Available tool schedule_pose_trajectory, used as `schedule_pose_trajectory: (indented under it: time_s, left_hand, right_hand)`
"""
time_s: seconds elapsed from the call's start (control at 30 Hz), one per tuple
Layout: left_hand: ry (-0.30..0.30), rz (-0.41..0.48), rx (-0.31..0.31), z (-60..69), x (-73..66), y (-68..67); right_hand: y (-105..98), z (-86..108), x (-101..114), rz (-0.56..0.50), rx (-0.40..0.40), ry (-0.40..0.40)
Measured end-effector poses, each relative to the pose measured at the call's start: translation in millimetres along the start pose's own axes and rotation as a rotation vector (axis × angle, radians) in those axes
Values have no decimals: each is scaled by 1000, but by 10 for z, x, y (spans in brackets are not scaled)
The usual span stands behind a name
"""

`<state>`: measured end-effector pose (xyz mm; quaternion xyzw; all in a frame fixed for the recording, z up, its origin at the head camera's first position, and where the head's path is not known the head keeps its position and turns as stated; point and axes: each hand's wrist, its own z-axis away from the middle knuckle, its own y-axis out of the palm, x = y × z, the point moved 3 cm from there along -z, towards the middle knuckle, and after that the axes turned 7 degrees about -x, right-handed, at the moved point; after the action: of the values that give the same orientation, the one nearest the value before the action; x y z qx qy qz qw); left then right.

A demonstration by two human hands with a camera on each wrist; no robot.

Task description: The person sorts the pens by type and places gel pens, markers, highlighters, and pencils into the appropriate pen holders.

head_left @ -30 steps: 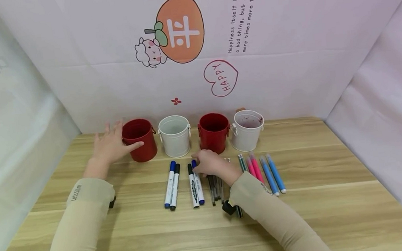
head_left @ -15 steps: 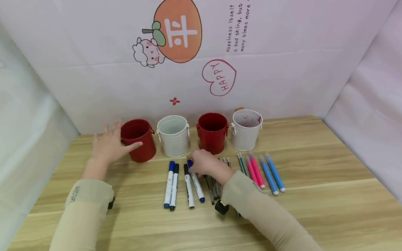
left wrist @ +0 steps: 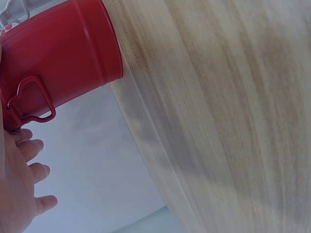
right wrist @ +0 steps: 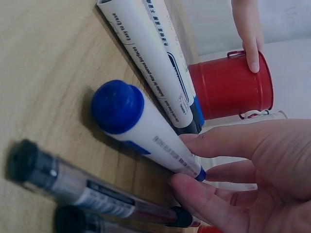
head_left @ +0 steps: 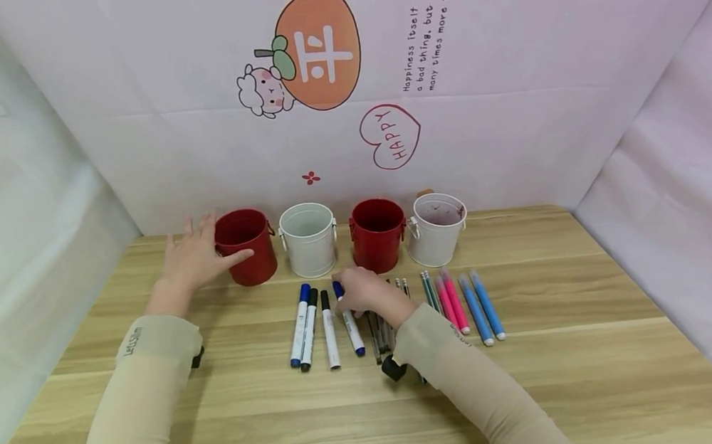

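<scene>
With fingers spread, the left hand point(head_left: 194, 260) rests against the leftmost red bucket point(head_left: 255, 260), its thumb laid straight across the front; the left wrist view shows separated fingers point(left wrist: 38, 172) beside the bucket point(left wrist: 58, 53). The right hand point(head_left: 369, 293) pinches a white marker with a blue cap point(head_left: 351, 329) near its cap end; in the right wrist view, thumb and fingers close around that marker point(right wrist: 160, 148), which lies low over the wood. Left of it lies a black-capped marker point(head_left: 331, 335). Dark pens point(head_left: 376, 338) sit partly hidden under the right hand.
A white bucket point(head_left: 310, 248), a second red bucket point(head_left: 378, 241) and another white bucket point(head_left: 439, 235) stand along the back. Two markers point(head_left: 302, 334) lie at left; pink pens point(head_left: 454, 302) and blue pens point(head_left: 483, 306) lie at right on the wooden table point(head_left: 286, 429).
The right hand has shifted slightly left. The black-capped marker has slid left, away from the blue-capped one, whose body now slants more. The left hand stays at the red bucket.
</scene>
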<state>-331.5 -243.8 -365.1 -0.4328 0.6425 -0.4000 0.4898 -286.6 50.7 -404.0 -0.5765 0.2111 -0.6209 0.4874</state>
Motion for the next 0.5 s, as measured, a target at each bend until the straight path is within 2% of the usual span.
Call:
schedule_pose_trajectory:
  time_s: [0.17, 0.5]
  left_hand:
    - [-1, 1, 3, -1, 0, -3]
    - [6, -7, -6, -14, 12, 6]
  right_hand:
    - [-3, -18, -15, -27, 1, -4]
    - [-31, -81, -155, -242, 31, 8]
